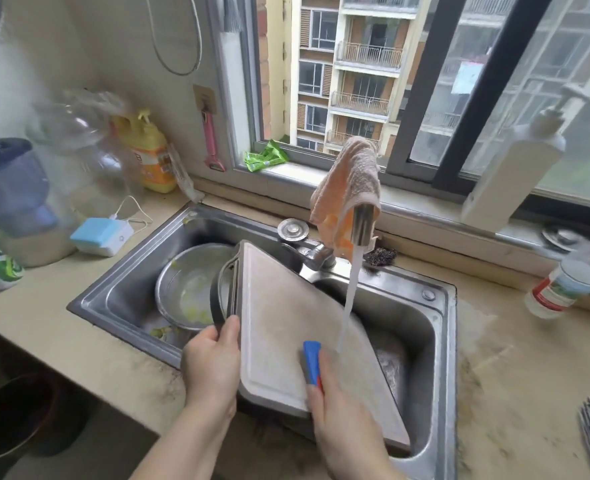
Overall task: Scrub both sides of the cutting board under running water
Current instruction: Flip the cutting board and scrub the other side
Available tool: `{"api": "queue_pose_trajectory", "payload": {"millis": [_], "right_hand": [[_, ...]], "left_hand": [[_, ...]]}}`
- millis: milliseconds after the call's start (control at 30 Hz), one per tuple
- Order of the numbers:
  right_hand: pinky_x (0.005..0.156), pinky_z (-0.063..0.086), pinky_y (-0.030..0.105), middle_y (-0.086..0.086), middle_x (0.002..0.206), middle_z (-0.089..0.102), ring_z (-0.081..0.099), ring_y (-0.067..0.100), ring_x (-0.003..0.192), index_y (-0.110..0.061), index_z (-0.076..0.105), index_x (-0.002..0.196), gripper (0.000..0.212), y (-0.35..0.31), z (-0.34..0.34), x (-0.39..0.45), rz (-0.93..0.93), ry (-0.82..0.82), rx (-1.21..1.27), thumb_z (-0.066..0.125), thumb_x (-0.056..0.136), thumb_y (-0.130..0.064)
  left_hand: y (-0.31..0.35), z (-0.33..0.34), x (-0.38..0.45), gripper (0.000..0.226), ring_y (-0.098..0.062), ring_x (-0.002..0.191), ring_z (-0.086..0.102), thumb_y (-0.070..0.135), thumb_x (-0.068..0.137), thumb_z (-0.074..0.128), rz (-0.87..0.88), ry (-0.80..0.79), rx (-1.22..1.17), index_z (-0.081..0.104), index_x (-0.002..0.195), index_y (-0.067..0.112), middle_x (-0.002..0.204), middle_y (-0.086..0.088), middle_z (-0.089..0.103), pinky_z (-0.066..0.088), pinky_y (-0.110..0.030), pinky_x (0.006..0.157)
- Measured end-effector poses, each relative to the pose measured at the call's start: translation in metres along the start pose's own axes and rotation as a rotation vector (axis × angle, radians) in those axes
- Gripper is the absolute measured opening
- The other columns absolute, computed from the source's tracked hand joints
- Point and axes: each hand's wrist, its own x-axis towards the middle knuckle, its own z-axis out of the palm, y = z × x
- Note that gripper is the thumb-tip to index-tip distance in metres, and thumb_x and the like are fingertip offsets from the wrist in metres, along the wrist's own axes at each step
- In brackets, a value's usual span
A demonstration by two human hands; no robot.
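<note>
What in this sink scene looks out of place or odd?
A pink cloth is draped over the running faucet, hanging beside the water stream. Yellowish food scraps lie in the metal bowl.

A metal bowl (189, 289) lies in the sink's left basin; a yellow detergent bottle (149, 157) stands behind

Pale grey cutting board (286, 317), probably plastic, tilted over the sink (439, 306), water (350, 292) striking it.
</note>
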Motion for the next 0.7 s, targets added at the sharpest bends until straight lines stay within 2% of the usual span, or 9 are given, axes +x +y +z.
{"api": "queue_pose_trajectory", "payload": {"millis": [100, 167, 233, 300, 367, 433, 533, 633, 700], "right_hand": [[0.069, 0.042, 0.039, 0.003, 0.113, 0.065, 0.061, 0.033, 0.097, -0.067, -0.022, 0.129, 0.061, -0.028, 0.011, -0.025, -0.233, 0.001, 0.017, 0.008, 0.077, -0.072], [0.070, 0.041, 0.039, 0.005, 0.112, 0.064, 0.061, 0.036, 0.094, -0.064, -0.016, 0.134, 0.056, -0.011, 0.010, -0.009, -0.240, 0.039, 0.023, 0.012, 0.085, -0.065], [0.081, 0.043, 0.039, 0.006, 0.126, 0.058, 0.057, 0.034, 0.105, -0.054, -0.002, 0.143, 0.050, 0.028, -0.002, 0.024, -0.058, 0.034, 0.111, 0.017, 0.097, -0.051], [0.093, 0.042, 0.039, 0.010, 0.133, 0.053, 0.051, 0.034, 0.115, -0.038, 0.007, 0.149, 0.050, 0.059, -0.012, 0.051, 0.136, 0.005, 0.111, 0.019, 0.101, -0.040], [0.090, 0.041, 0.037, 0.012, 0.132, 0.054, 0.051, 0.033, 0.116, -0.026, 0.017, 0.148, 0.048, 0.060, -0.013, 0.062, 0.178, 0.018, 0.029, 0.022, 0.101, -0.032], [0.085, 0.041, 0.038, 0.010, 0.129, 0.055, 0.052, 0.033, 0.112, -0.027, 0.021, 0.144, 0.048, 0.036, -0.008, 0.063, 0.040, 0.116, 0.062, 0.025, 0.098, -0.037], [0.079, 0.045, 0.042, 0.006, 0.116, 0.063, 0.059, 0.033, 0.099, -0.047, 0.004, 0.142, 0.058, 0.009, 0.001, 0.066, -0.180, 0.166, 0.119, 0.012, 0.085, -0.058], [0.087, 0.043, 0.039, 0.003, 0.127, 0.058, 0.057, 0.030, 0.109, -0.050, 0.013, 0.144, 0.052, 0.034, 0.000, 0.089, 0.007, 0.122, 0.286, 0.017, 0.093, -0.059], [0.088, 0.045, 0.037, 0.011, 0.122, 0.059, 0.057, 0.030, 0.107, -0.028, 0.023, 0.146, 0.048, 0.058, -0.008, 0.107, 0.191, 0.075, 0.282, 0.026, 0.100, -0.042]], "left_hand": [[0.000, 0.000, 0.001, 0.042, -0.021, 0.058, 0.047, 0.028, 0.085, 0.061, 0.011, 0.018, 0.016, 0.054, 0.064, -0.007, 0.057, -0.015, 0.057, 0.039, -0.034, 0.056], [0.000, 0.001, 0.000, 0.041, -0.022, 0.060, 0.051, 0.028, 0.085, 0.061, -0.012, 0.011, -0.019, 0.056, 0.068, -0.009, 0.061, -0.016, 0.060, 0.043, -0.034, 0.058], [0.001, 0.002, -0.002, 0.042, -0.022, 0.061, 0.052, 0.029, 0.084, 0.061, -0.025, 0.014, -0.021, 0.055, 0.068, -0.010, 0.064, -0.017, 0.060, 0.042, -0.034, 0.059], [0.005, 0.008, -0.007, 0.040, -0.023, 0.058, 0.049, 0.029, 0.083, 0.060, 0.002, 0.021, 0.022, 0.051, 0.059, -0.002, 0.057, -0.011, 0.055, 0.038, -0.033, 0.056], [0.013, 0.018, -0.016, 0.037, -0.027, 0.058, 0.051, 0.029, 0.083, 0.058, 0.042, 0.000, 0.098, 0.052, 0.056, 0.004, 0.055, -0.007, 0.057, 0.039, -0.033, 0.055], [0.020, 0.027, -0.023, 0.034, -0.033, 0.064, 0.056, 0.030, 0.084, 0.056, 0.094, -0.040, 0.174, 0.056, 0.062, 0.003, 0.061, -0.012, 0.061, 0.044, -0.038, 0.059], [0.021, 0.031, -0.025, 0.034, -0.036, 0.071, 0.057, 0.030, 0.088, 0.053, 0.163, -0.051, 0.256, 0.057, 0.068, 0.003, 0.067, -0.015, 0.063, 0.046, -0.041, 0.066], [0.020, 0.026, -0.026, 0.037, -0.028, 0.061, 0.050, 0.030, 0.089, 0.053, 0.194, -0.030, 0.305, 0.048, 0.060, 0.008, 0.058, -0.007, 0.055, 0.034, -0.035, 0.056], [0.022, 0.027, -0.027, 0.039, -0.021, 0.056, 0.045, 0.029, 0.091, 0.052, 0.213, -0.026, 0.334, 0.044, 0.058, 0.010, 0.057, -0.005, 0.051, 0.029, -0.033, 0.053]]}}
